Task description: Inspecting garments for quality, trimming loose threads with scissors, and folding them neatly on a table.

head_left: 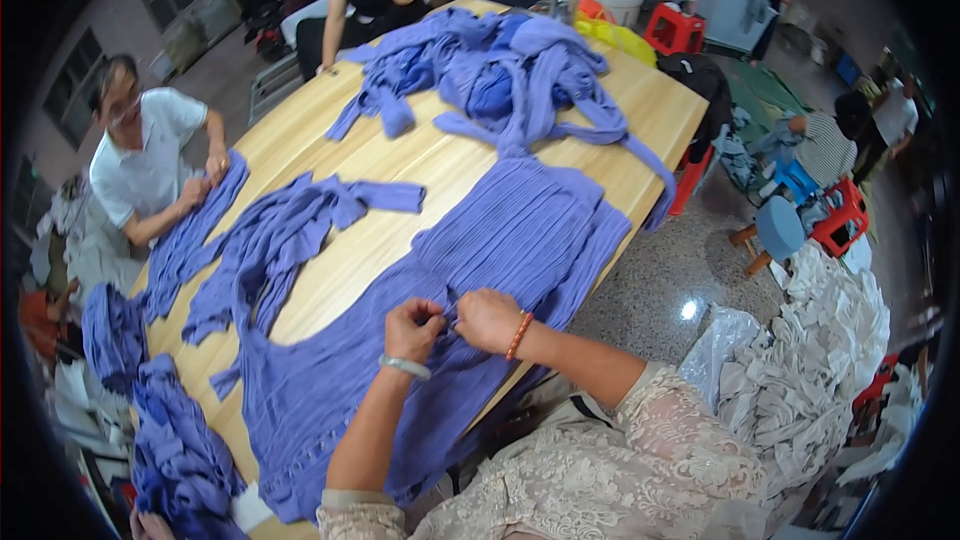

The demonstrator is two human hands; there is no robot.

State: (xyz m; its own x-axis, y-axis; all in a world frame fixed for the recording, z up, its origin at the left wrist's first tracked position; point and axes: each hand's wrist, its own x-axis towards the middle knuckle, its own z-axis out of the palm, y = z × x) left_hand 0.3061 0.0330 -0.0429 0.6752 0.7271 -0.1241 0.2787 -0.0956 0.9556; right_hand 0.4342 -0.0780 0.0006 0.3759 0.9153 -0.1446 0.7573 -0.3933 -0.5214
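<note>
A purple ribbed knit garment (515, 225) lies spread along the table's near right edge, its pleated upper part pointing away from me. My left hand (412, 328), with a pale bangle at the wrist, is closed in a pinch over the middle of this garment. Close to its right, my right hand (487, 320), wearing an orange bead bracelet, is also closed, knuckles up. The two sets of fingertips almost meet just above the knit. Whatever they pinch is too small or too hidden to make out.
More purple garments (285, 235) lie left of mine, and a heap of them (490, 60) covers the far end of the wooden table (655, 90). A co-worker (150, 155) handles one at the left edge. Pale cloth (800, 370) is piled at right, near a blue stool (779, 228).
</note>
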